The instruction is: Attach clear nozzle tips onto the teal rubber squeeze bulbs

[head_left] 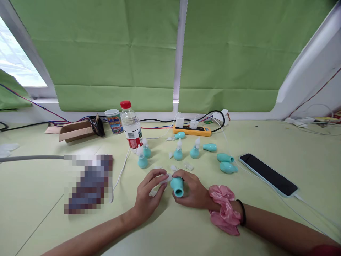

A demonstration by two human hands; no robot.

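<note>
Ahead, green blinds [106, 53] hang beyond hands [194, 190] and pale tabletop [197, 233].

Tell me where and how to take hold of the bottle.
Probably best by the neck, under the red cap, coming from above: the bottle stands upright and narrows there, above the bulbs crowding its base, while the can stands close on the left.

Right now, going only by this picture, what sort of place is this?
Probably an indoor workspace, home or workshop unclear: small, glossy teal bulb-shaped pieces and a long yellow power strip on a pale yellow-green tabletop.
</note>
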